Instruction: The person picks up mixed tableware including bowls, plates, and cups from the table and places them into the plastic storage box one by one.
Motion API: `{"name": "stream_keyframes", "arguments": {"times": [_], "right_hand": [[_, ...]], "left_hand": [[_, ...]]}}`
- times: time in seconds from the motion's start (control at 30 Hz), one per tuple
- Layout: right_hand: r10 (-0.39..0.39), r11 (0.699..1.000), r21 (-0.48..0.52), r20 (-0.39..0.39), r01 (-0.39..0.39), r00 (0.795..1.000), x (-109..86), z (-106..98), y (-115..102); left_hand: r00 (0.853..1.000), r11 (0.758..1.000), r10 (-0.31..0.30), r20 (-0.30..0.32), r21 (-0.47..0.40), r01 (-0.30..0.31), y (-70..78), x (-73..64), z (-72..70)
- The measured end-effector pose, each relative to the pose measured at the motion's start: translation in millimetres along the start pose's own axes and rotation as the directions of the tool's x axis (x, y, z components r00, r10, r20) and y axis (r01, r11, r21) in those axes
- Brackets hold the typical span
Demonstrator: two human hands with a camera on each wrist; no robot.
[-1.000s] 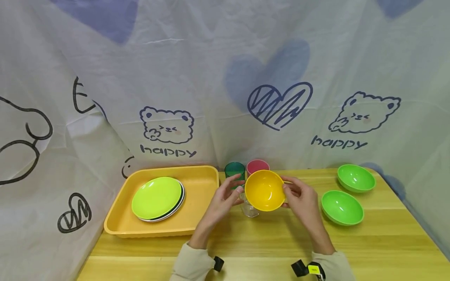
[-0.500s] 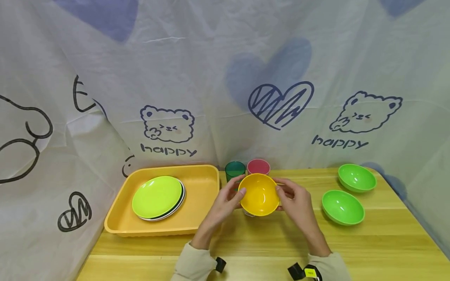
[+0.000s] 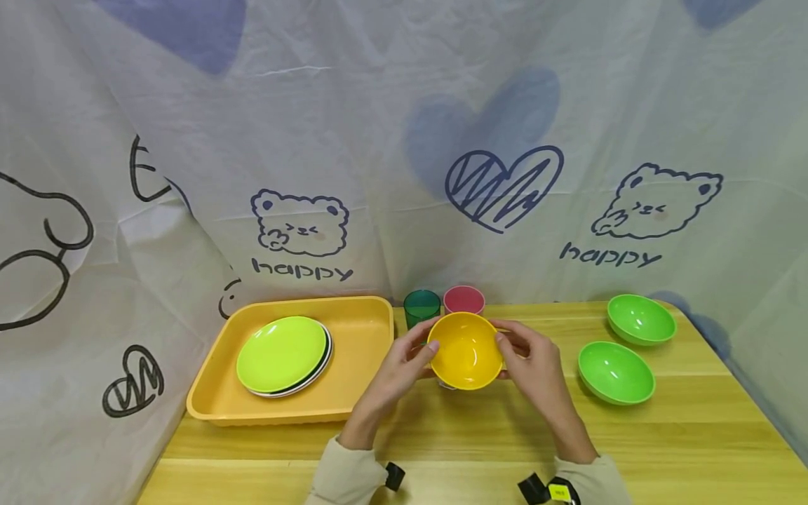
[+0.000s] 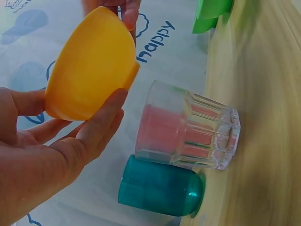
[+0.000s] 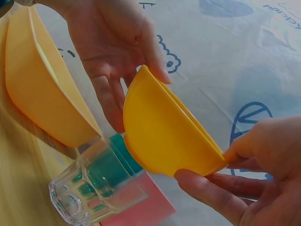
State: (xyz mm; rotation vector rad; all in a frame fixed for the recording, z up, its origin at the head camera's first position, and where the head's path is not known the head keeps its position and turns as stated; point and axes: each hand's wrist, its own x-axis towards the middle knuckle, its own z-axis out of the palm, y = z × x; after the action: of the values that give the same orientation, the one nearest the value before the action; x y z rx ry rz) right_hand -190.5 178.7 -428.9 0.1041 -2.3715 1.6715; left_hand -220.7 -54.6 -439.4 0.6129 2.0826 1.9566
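Both hands hold one yellow bowl [image 3: 467, 352] in the air, tilted so its inside faces the head camera. The left hand [image 3: 399, 361] grips its left side, thumb at the rim and fingers beneath, as the left wrist view also shows. On the opposite side the right hand [image 3: 532, 358] pinches the rim between thumb and fingers. Behind and below the bowl stands a clear glass tumbler [image 4: 188, 127], mostly hidden in the head view. A green cup [image 3: 421, 306] and a pink cup [image 3: 463, 299] stand just behind it.
To the left lies a yellow-orange tray [image 3: 362, 351] bearing a stack of plates, a lime plate [image 3: 280, 354] on top. Two green bowls [image 3: 615, 373] sit at the right of the wooden table [image 3: 467, 449]. A printed cloth [image 3: 391, 140] hangs along the back.
The bowl has shifted slightly left and nearer the person, carried in both hands, and now covers most of the clear tumbler. Over the last half second almost nothing has moved.
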Motion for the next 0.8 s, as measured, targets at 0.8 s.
{"name": "stream_keyframes", "arguments": {"times": [0.8], "right_hand": [[-0.170, 0.932, -0.302, 0.126, 0.201, 0.977, 16.3, -46, 30]], "left_hand": [[0.966, 0.997, -0.081, -0.247, -0.028, 0.076, 13.5, -15.1, -50.3]]}}
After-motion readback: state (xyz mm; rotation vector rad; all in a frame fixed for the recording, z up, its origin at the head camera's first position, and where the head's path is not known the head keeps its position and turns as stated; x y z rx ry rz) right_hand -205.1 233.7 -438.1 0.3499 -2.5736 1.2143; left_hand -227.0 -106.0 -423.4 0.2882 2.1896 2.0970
